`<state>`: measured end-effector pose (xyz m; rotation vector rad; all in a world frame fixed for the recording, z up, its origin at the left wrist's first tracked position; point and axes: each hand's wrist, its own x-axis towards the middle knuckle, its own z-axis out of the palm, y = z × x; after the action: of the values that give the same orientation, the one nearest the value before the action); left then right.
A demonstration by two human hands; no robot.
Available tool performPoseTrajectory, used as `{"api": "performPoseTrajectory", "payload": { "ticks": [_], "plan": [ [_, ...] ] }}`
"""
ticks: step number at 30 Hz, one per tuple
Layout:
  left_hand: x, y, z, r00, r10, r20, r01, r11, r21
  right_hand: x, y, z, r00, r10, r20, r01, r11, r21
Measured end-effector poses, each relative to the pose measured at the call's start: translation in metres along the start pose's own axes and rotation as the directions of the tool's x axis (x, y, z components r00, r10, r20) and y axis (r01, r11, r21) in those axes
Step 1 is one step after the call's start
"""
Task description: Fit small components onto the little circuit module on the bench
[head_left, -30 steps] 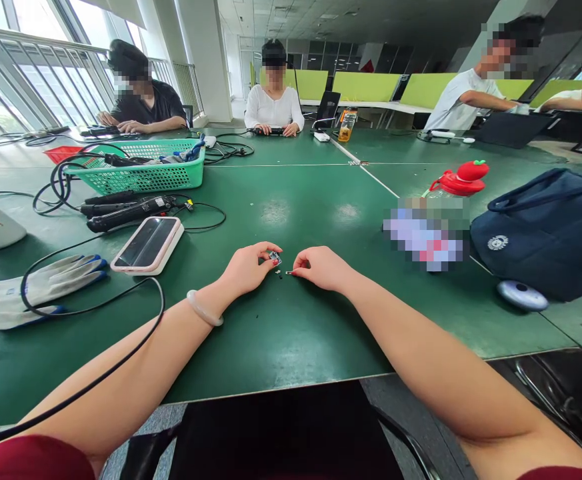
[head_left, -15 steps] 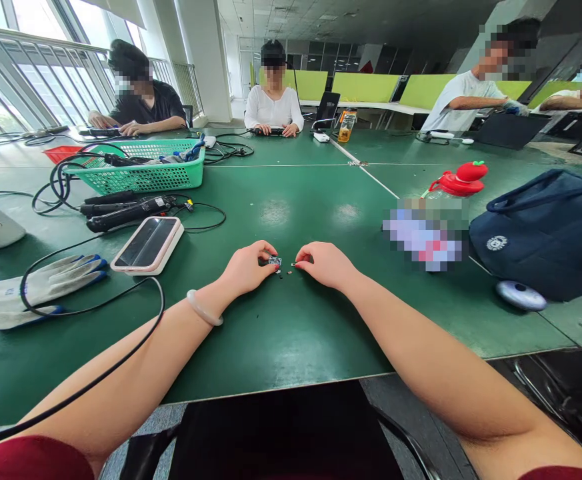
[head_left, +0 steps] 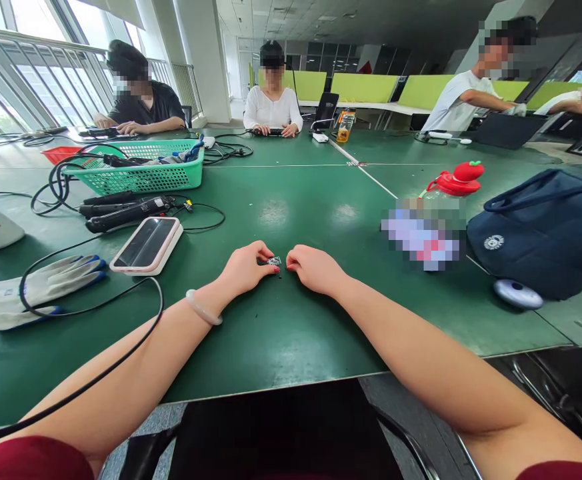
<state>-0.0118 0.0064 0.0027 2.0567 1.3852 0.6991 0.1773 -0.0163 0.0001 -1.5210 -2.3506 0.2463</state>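
My left hand [head_left: 247, 268] rests on the green table [head_left: 291, 320] with its fingertips pinched on a small circuit board [head_left: 274, 261]. A pale bangle [head_left: 202, 308] sits on that wrist. My right hand [head_left: 312, 269] lies just right of the board, its fingers curled and pinched together at the board's edge; what they hold is too small to make out. A few tiny dark specks lie on the table just below the board.
A phone in a pink case [head_left: 147, 245], black tools [head_left: 121, 212], a green basket [head_left: 143, 170], work gloves [head_left: 31, 290] and cables lie to the left. A red-capped bottle [head_left: 433, 220], a navy bag [head_left: 545, 230] and a mouse [head_left: 518, 293] sit right. Other people work along the far side.
My right hand has slid left, closing the gap until its fingertips meet the small board. My left hand has stayed put, still pinching the board.
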Motion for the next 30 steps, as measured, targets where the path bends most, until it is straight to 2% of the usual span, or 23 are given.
{"api": "performPoseTrajectory", "payload": {
  "ticks": [5, 11, 16, 24, 30],
  "plan": [
    [-0.002, 0.004, 0.0, 0.998, 0.046, 0.04, -0.042, 0.995, -0.09, -0.003, -0.008, -0.003, 0.985, -0.083, -0.149, 0.093, 0.994, 0.061],
    [-0.001, 0.003, 0.001, 0.995, 0.082, 0.058, -0.073, 0.985, -0.156, -0.004, -0.012, -0.003, 0.982, -0.132, -0.139, 0.133, 0.991, -0.002],
    [0.0, 0.004, -0.001, 0.999, 0.039, 0.017, -0.037, 0.994, -0.1, -0.004, -0.01, -0.005, 0.982, -0.095, -0.166, 0.102, 0.994, 0.033],
    [0.002, -0.001, -0.003, 0.997, -0.016, -0.07, 0.018, 1.0, 0.019, 0.0, -0.01, 0.009, 0.998, -0.064, -0.022, 0.064, 0.998, -0.004],
    [0.003, -0.004, -0.003, 0.997, -0.034, -0.074, 0.038, 0.998, 0.051, 0.006, -0.012, 0.018, 0.994, -0.11, -0.026, 0.106, 0.989, -0.103]
  ]
}}
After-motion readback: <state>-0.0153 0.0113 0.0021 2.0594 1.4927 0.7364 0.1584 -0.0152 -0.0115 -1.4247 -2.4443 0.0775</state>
